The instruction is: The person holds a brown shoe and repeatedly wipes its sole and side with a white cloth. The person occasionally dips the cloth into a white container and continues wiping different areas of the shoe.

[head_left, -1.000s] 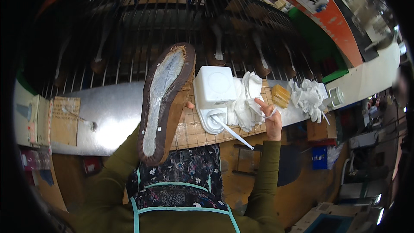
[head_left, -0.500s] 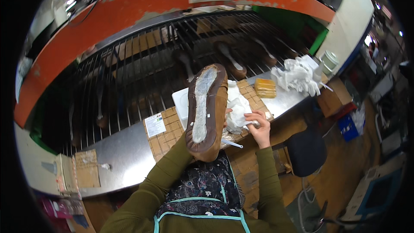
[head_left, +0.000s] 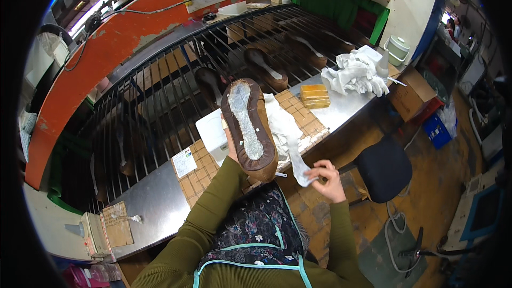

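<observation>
A brown shoe upper on its last [head_left: 248,128] is held sole-up in front of me, its pale grey insole facing the camera. My left hand [head_left: 231,146] grips it from behind and is mostly hidden by it. My right hand [head_left: 326,179] hangs below the bench edge, pinching the end of a white cloth [head_left: 288,136] that trails up across the tiled mat [head_left: 304,114]. A white tub [head_left: 212,133] sits behind the shoe.
A metal bench [head_left: 154,202] runs left to right, with a barred rack [head_left: 176,85] holding other brown shoes [head_left: 264,66] behind it. Yellow sponges [head_left: 313,95], a pile of white rags [head_left: 354,72], a dark stool [head_left: 383,168] and a cardboard box [head_left: 408,93] lie to the right.
My view has swung left and up. My right hand has dropped from the bench top to below its edge, pulling the white cloth with it. The shoe stays raised in my left hand.
</observation>
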{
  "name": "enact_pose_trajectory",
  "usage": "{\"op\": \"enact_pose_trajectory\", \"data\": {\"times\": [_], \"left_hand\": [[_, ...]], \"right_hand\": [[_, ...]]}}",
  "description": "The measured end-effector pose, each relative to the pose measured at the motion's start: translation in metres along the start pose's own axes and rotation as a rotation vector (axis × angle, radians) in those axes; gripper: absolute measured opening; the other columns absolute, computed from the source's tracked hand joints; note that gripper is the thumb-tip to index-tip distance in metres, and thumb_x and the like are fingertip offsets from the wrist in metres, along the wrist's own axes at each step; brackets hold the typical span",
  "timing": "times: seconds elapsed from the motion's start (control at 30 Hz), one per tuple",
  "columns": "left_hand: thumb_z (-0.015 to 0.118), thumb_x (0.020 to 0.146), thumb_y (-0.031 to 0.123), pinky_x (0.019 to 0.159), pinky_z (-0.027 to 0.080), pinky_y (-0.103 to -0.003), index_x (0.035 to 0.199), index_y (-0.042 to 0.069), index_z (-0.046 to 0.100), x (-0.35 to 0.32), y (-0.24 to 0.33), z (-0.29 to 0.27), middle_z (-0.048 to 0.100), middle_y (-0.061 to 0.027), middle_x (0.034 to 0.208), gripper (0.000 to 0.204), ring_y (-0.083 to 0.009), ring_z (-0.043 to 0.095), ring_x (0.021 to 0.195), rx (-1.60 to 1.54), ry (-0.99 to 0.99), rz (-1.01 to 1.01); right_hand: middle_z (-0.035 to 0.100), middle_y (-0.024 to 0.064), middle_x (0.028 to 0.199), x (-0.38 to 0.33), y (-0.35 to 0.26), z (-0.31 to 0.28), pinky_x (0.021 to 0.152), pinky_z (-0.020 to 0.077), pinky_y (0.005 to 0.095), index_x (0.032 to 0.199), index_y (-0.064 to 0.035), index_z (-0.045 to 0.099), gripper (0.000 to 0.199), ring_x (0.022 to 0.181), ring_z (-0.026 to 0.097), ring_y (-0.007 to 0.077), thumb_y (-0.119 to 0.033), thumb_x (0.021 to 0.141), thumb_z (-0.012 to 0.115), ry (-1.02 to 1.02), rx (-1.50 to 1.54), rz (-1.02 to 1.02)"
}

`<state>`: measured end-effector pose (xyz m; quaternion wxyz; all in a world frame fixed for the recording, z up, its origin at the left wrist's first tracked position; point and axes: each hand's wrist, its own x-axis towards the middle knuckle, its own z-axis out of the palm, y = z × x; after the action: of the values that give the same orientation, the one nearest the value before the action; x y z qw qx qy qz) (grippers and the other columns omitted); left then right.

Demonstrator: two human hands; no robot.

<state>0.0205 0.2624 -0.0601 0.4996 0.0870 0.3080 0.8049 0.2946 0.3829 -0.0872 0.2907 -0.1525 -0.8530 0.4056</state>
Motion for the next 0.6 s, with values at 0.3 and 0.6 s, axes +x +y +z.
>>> {"op": "enact_pose_trajectory", "data": {"times": [0.3,0.6], "left_hand": [[0.038,0.085,0.067,0.078,0.054,-0.040,0.136,0.000,0.042,-0.017,0.025,0.030,0.059,-0.0201,0.113,0.084,-0.0315,0.061,0.094,-0.117,-0.377,0.085],[0.040,0.082,0.077,0.099,0.048,-0.037,0.139,0.004,0.040,-0.121,0.049,0.031,0.052,-0.0161,0.132,0.093,-0.0243,0.057,0.115,0.031,-0.116,0.388]], "right_hand": [[0.071,0.0118,0.081,-0.024,-0.107,-0.021,0.079,0.0461,0.0357,0.085,0.0016,0.072,0.019,0.078,0.066,0.0237,-0.007,0.069,0.079,-0.506,0.456,0.000],[0.066,0.0067,0.076,0.063,-0.202,0.017,0.072,0.0365,0.0341,0.082,-0.0046,0.072,0.023,0.076,0.062,0.0193,-0.001,0.060,0.079,-0.460,0.639,-0.527]]}}
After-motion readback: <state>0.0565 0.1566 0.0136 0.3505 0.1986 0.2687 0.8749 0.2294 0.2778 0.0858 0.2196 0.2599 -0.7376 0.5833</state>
